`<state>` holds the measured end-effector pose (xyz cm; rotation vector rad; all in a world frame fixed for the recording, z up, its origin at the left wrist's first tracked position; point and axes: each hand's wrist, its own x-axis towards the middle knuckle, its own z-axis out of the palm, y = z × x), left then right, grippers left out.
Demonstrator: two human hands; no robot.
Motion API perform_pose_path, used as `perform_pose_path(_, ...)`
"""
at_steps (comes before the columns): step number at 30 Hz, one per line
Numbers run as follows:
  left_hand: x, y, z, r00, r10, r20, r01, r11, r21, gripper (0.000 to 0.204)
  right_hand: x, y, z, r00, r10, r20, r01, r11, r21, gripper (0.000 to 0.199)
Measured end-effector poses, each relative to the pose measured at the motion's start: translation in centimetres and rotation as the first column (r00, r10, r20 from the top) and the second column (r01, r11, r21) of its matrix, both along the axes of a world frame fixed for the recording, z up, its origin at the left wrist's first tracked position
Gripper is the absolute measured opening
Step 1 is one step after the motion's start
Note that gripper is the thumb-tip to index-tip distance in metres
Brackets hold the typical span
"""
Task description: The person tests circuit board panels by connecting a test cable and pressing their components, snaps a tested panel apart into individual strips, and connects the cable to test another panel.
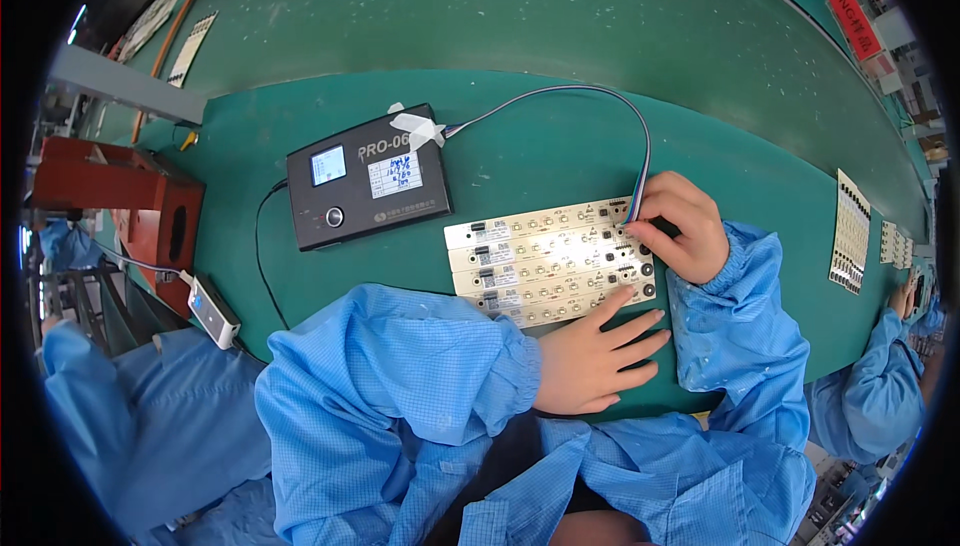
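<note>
A pale panel of several joined circuit board strips (pixel 548 264) lies on the green mat in front of me. My left hand (pixel 597 354) rests over the panel's near edge at its right part, palm down with the fingers spread. At the panel's far right corner, my right hand (pixel 688 228) pinches the end of a multicoloured ribbon cable (pixel 648 151) against the board. The fingers hide the cable's tip. From there the cable arches back to a black box (pixel 355 210) with a small lit screen and a round knob, where white tape holds it.
A red metal fixture (pixel 165 211) stands left, with a small white device (pixel 213 311) at the table edge. More board panels (pixel 850 231) lie at the right, below a red sign (pixel 853 23). A green belt (pixel 480 11) runs behind. Co-workers in blue sleeves sit on both sides.
</note>
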<state>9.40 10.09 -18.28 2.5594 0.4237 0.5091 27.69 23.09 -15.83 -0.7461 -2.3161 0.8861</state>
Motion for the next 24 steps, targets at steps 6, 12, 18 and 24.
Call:
perform_pose_path(6, -0.6, 0.0, 0.9, 0.992, -0.018, -0.125, 0.020, 1.000, 0.014, 0.048, -0.7, 0.1, 0.0, 0.999, 0.042, -0.023, -0.041, 0.998, 0.038, 0.013)
perform_pose_path(12, 0.6, -1.1, 1.1, 0.999, -0.022, -0.029, 0.024, 0.999, 0.040, 0.051, 0.8, -0.8, 1.5, 1.000, 0.019, 0.024, -0.016, 0.994, -0.107, 0.013)
perform_pose_path(18, 1.2, -2.4, 1.1, 0.990, -0.020, 0.136, 0.019, 1.000, 0.010, 0.054, 1.0, -2.1, 2.7, 0.999, 0.001, 0.048, 0.003, 0.997, -0.082, 0.011)
perform_pose_path(24, 2.6, -4.2, 1.6, 0.976, 0.000, 0.217, -0.020, 0.996, 0.088, 0.050, 1.5, -3.9, 4.4, 0.999, -0.021, 0.050, 0.024, 0.998, -0.065, 0.014)
